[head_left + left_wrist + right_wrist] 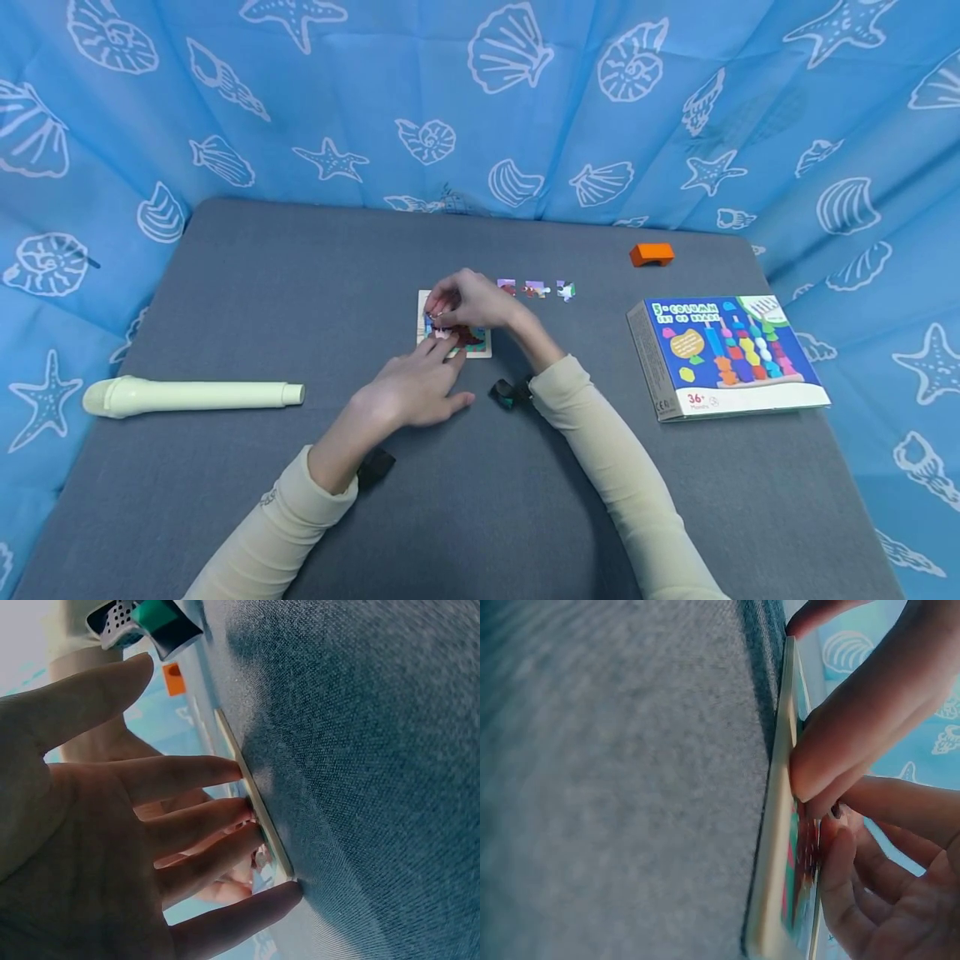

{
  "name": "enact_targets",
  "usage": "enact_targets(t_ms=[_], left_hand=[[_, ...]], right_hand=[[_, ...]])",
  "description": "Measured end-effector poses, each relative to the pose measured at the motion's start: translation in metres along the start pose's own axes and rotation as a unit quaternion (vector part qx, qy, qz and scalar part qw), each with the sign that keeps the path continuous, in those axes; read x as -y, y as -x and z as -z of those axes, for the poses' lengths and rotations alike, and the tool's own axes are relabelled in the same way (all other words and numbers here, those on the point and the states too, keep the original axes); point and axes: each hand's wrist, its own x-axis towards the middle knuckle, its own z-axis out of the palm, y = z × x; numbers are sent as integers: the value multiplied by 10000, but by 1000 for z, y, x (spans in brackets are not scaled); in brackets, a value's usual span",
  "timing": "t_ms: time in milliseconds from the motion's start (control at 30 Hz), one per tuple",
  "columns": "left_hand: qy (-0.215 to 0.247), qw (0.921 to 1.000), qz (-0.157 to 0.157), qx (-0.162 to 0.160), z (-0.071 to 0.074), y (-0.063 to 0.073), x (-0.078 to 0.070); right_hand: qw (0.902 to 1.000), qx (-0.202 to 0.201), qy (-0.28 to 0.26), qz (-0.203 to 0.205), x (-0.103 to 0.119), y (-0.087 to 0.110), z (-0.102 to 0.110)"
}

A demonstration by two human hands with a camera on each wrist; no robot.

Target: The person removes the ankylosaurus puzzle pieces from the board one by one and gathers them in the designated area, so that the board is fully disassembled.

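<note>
Cream sleeves [606, 458] lie nearest the head camera, and beyond them both hands meet over the jigsaw board [422, 329]. It lies straight ahead of me, looking near square, so I can't name a long axis. My left hand [411, 386] comes from its near side, fingers straight and resting on its near part, gripping nothing. My right hand [480, 302] arches in from the right, thumb and fingertips together over the board's left half. Three loose jigsaw pieces [535, 289] lie in a row to the right of the board, nearer my right hand than my left.

From the left wrist, my open palm is closest, thumb spread away, with spread fingertips along the board's pale edge; my right fingers show behind them.

From the right wrist, the board stretches edge-on between table and hands. My right thumb and finger seem to pinch a small jigsaw piece [835, 811], mostly hidden, just beside my left fingertips.
</note>
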Motion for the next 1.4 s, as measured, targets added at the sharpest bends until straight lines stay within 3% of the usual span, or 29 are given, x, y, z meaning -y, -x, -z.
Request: enact_targets(t_ms=[333,967,1400], left_hand=[[-72,10000,14,-25,1,0,-1],[-51,10000,34,-73,0,-1,-1],[-7,10000,42,-81,1,0,-1]], right_hand=[[9968,15,-772,192,-4,14,7],[9887,-422,-1324,-567,-50,71,53],[9938,-698,-546,-676,-64,77,58]])
